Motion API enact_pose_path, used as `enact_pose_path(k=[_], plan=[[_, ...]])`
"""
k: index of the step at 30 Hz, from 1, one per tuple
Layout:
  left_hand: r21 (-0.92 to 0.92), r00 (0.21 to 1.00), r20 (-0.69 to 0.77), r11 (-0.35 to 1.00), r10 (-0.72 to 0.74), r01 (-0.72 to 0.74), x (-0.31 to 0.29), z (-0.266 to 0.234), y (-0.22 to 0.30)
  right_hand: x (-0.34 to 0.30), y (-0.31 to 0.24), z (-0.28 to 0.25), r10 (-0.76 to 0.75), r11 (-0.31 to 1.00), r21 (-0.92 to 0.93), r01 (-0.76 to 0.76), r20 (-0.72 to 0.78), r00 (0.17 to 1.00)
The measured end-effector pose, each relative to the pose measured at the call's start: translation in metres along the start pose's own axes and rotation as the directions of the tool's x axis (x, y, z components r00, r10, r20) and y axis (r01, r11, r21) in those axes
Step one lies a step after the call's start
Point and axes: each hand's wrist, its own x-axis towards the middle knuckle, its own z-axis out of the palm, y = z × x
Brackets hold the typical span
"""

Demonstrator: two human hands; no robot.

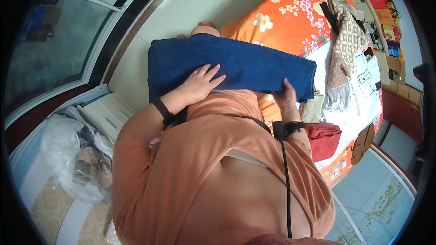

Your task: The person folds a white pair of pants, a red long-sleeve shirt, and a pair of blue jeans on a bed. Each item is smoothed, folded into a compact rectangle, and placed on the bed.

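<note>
A folded pair of dark blue jeans [236,63] lies flat across my front, above the edge of a bed with an orange floral sheet [290,13]. My left hand [200,84] rests palm down on the jeans' near left part, fingers spread. At the lower right corner of the jeans, my right hand [286,97] pinches the fabric edge. Both wrists wear black bands. I wear a peach top.
On the bed lie a beige knitted garment [347,41], a white printed cloth [368,81], a red folded item [323,139] and a brown piece [363,143]. A clear plastic bag of clothes [77,159] sits at lower left by white drawers [106,113]. Glass door at left.
</note>
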Motion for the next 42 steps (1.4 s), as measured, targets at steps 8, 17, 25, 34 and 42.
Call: enact_pose_path(k=[8,17,25,34,42], plan=[[-0.034,0.974,0.05,0.974,-0.223,0.225,-0.021,-0.01,-0.01,-0.016,-0.067,0.067,-0.248,0.96,-0.15,0.237,-0.058,0.967],[0.012,0.987,-0.113,0.993,-0.113,0.115,-0.015,0.0,-0.002,-0.028,-0.093,0.061,-0.505,0.817,-0.227,0.53,0.161,0.848],[-0.05,0.998,0.06,0.998,-0.02,0.023,-0.007,0.008,-0.01,-0.016,0.006,-0.047,0.184,0.96,-0.079,-0.269,-0.548,0.816],[0.236,0.996,0.016,0.968,-0.091,0.084,0.014,0.022,0.004,-0.008,0.006,0.066,-0.303,0.942,-0.178,0.284,-0.089,0.949],[-0.009,0.961,0.026,0.961,-0.277,0.277,0.021,0.002,0.01,-0.097,-0.011,0.231,-0.586,0.077,-0.543,0.836,0.654,0.479]])
